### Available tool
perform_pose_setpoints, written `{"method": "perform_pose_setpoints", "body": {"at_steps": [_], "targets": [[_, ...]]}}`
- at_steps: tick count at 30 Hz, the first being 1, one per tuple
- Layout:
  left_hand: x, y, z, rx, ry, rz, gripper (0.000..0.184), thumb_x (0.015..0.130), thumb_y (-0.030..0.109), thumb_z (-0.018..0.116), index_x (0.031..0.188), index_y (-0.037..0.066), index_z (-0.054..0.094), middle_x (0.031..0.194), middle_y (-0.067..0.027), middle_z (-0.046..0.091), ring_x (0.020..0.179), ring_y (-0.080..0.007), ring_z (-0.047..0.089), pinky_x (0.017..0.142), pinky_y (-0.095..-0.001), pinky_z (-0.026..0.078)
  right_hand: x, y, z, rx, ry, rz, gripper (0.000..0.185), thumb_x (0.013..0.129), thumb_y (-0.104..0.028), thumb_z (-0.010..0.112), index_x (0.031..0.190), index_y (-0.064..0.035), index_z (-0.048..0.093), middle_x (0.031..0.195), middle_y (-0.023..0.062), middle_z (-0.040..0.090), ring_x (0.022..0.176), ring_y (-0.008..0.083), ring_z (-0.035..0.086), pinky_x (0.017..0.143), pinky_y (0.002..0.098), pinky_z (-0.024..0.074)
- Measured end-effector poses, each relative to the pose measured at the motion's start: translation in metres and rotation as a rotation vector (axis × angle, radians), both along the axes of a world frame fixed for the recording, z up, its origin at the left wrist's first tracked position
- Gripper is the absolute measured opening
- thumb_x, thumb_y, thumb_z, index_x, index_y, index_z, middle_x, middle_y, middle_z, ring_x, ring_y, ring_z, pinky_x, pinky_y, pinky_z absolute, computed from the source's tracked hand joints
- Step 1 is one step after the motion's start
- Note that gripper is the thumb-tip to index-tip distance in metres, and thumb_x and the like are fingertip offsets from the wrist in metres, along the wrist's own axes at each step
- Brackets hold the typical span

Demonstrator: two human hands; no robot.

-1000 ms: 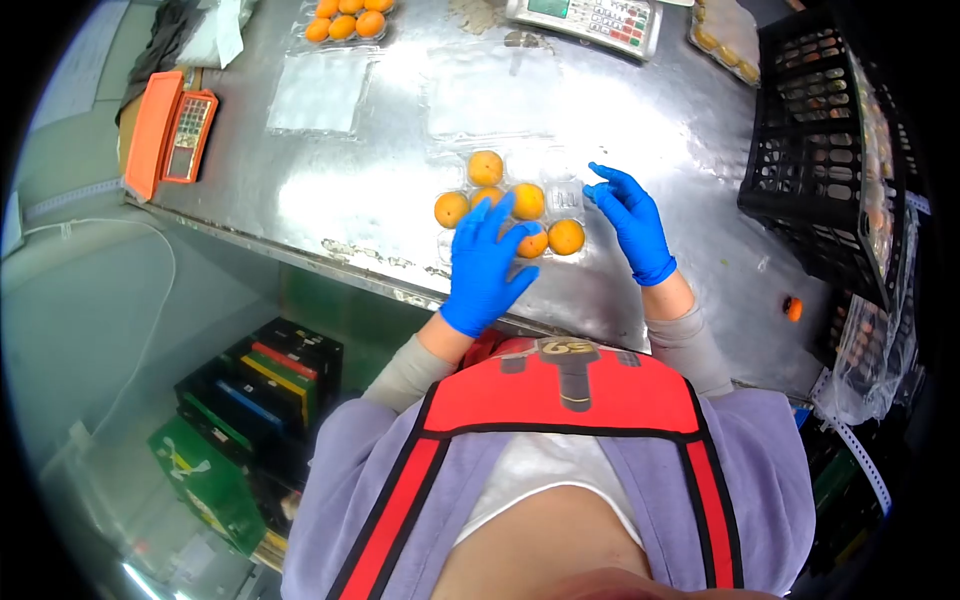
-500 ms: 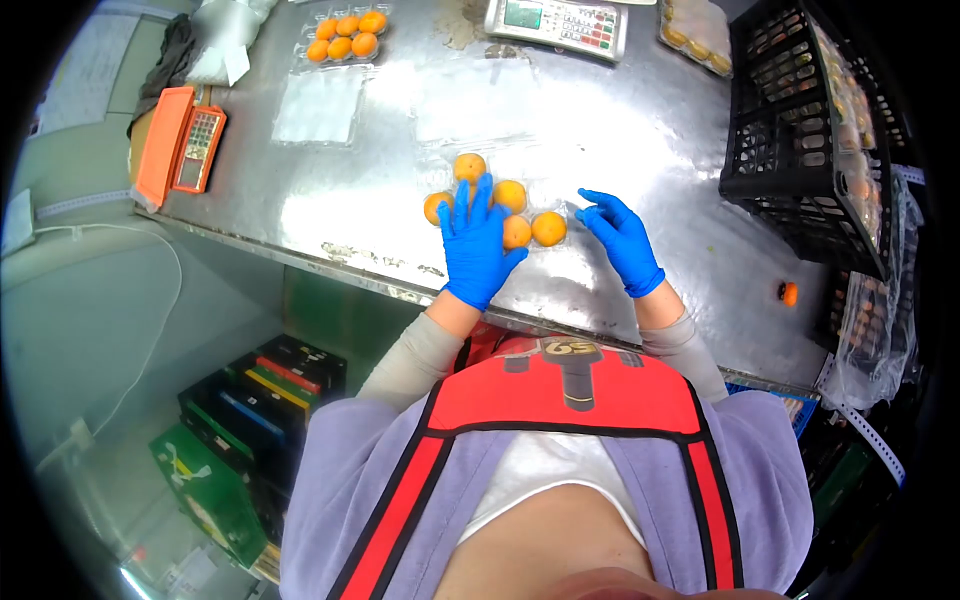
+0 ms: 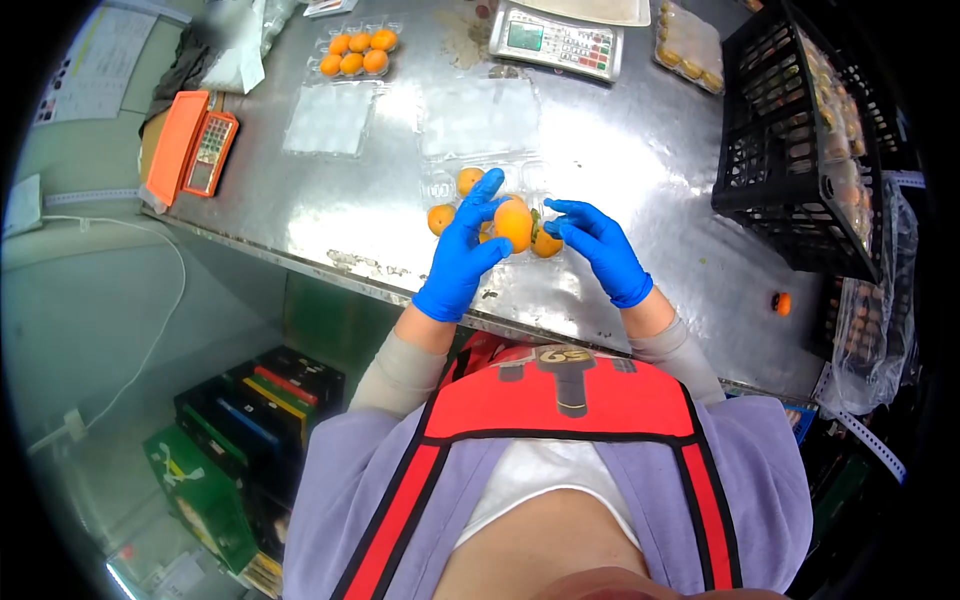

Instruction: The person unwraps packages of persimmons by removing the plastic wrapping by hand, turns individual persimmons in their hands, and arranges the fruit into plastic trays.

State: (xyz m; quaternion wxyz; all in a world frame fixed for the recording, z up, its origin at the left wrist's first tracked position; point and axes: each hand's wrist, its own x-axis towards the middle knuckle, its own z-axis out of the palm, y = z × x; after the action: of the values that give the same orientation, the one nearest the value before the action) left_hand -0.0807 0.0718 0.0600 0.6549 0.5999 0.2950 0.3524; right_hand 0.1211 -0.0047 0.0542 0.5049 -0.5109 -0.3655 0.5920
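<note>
My left hand point(image 3: 458, 262), in a blue glove, holds a round orange fruit point(image 3: 513, 222) between fingers and thumb, raised above the clear plastic tray point(image 3: 440, 185). My right hand point(image 3: 604, 258), also gloved, is just to the right with its thumb and fingers apart. Its fingertips are close to another orange fruit point(image 3: 547, 241) that shows a dark greenish patch; whether they touch it I cannot tell. More fruit lies around my left hand, one point(image 3: 470, 180) beyond its fingers and one point(image 3: 440, 219) to its left. Part of the tray is hidden behind my hands.
Beyond lie clear trays point(image 3: 330, 118), a filled fruit pack point(image 3: 352, 64) and a scale point(image 3: 556, 42). An orange device with a keypad point(image 3: 208, 150) sits left. To the right are a black crate point(image 3: 768, 150) of packs and a loose fruit point(image 3: 782, 303). The metal table's front edge point(image 3: 350, 272) is near me.
My left hand has turned from lying spread over the fruit to gripping one, now lifted. My right hand has moved slightly left, closer to the fruit, and its fingers have parted.
</note>
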Motion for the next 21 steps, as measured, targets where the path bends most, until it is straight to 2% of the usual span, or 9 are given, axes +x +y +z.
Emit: {"method": "perform_pose_setpoints", "body": {"at_steps": [2,5,7,9,11,12,14,17,21], "targets": [[0.005,-0.004,0.013,-0.258,-0.216,-0.014,0.073,0.074,0.025,0.071,0.138,0.006,0.04,0.145,-0.0073,0.034,0.13,-0.022,0.036,0.108,-0.0361,0.028,-0.005,0.001,0.008,0.025,-0.007,0.014,0.036,0.089,-0.012,0.055,0.124,-0.004,0.054,0.098,0.0057,0.062,0.094,0.0134,0.057,0.088,0.0276,0.0444],[0.003,-0.002,0.012,-0.225,-0.209,-0.083,0.081,0.075,0.025,0.07,0.143,0.005,0.029,0.145,-0.0062,0.035,0.128,-0.0193,0.038,0.106,-0.0339,0.031,-0.012,0.002,0.024,0.038,0.104,0.044,0.037,0.091,-0.015,0.053,0.126,-0.0045,0.052,0.101,0.0061,0.061,0.095,0.0141,0.057,0.089,0.0284,0.0446],[0.004,-0.002,0.013,-0.224,-0.212,-0.076,0.077,0.075,0.024,0.07,0.14,0.005,0.034,0.145,-0.0072,0.035,0.129,-0.021,0.038,0.106,-0.0352,0.031,-0.016,0.002,0.031,0.012,0.279,0.091,0.042,0.091,-0.021,0.053,0.13,-0.0052,0.048,0.11,0.007,0.058,0.099,0.015,0.056,0.09,0.0292,0.0445],[0.006,-0.002,0.013,-0.224,-0.214,-0.068,0.073,0.075,0.023,0.071,0.138,0.005,0.039,0.145,-0.0081,0.035,0.129,-0.0227,0.038,0.106,-0.0366,0.031,-0.022,0.003,0.039,-0.004,0.314,0.061,0.045,0.091,-0.024,0.054,0.131,-0.0052,0.046,0.113,0.0072,0.057,0.1,0.0155,0.055,0.09,0.0294,0.0445],[0.007,0.001,0.013,0.052,-0.064,-0.034,0.064,0.073,0.022,0.074,0.129,0.005,0.048,0.143,-0.0115,0.036,0.129,-0.0267,0.037,0.106,-0.0393,0.03,-0.028,0.004,0.041,-0.022,0.348,0.031,0.048,0.091,-0.027,0.055,0.132,-0.0052,0.045,0.117,0.0074,0.055,0.102,0.0159,0.054,0.091,0.0296,0.0445],[0.007,0.0,0.013,0.049,-0.064,-0.035,0.064,0.073,0.022,0.074,0.129,0.005,0.048,0.143,-0.0115,0.036,0.129,-0.0267,0.037,0.106,-0.0393,0.03,-0.03,0.004,0.042,-0.038,0.38,0.03,0.049,0.091,-0.03,0.055,0.132,-0.0054,0.044,0.118,0.0074,0.054,0.103,0.0161,0.054,0.09,0.0298,0.0443],[0.01,-0.003,0.015,0.36,0.136,0.108,0.058,0.075,0.023,0.072,0.126,0.007,0.05,0.139,-0.0168,0.041,0.127,-0.0288,0.04,0.105,-0.0399,0.032,-0.033,0.005,0.043,-0.057,0.41,0.025,0.051,0.091,-0.033,0.055,0.132,-0.0056,0.044,0.12,0.0075,0.053,0.104,0.0163,0.053,0.09,0.0299,0.0442],[0.012,-0.002,0.013,0.285,0.091,0.115,0.059,0.072,0.015,0.075,0.125,0.007,0.05,0.142,-0.0166,0.037,0.13,-0.0292,0.037,0.107,-0.0408,0.03,-0.033,0.007,0.041,-0.132,0.546,0.014,0.049,0.091,-0.037,0.052,0.13,-0.0064,0.046,0.118,0.0076,0.055,0.104,0.0169,0.054,0.09,0.0307,0.0437],[0.02,-0.007,0.024,0.087,-0.045,0.125,0.062,0.07,0.021,0.078,0.123,0.005,0.051,0.14,-0.0166,0.039,0.131,-0.0303,0.034,0.107,-0.0413,0.029,-0.034,0.007,0.034,-0.173,0.691,0.037,0.051,0.091,-0.042,0.05,0.128,-0.006,0.048,0.115,0.0076,0.057,0.102,0.0177,0.056,0.09,0.0315,0.0434]]}}
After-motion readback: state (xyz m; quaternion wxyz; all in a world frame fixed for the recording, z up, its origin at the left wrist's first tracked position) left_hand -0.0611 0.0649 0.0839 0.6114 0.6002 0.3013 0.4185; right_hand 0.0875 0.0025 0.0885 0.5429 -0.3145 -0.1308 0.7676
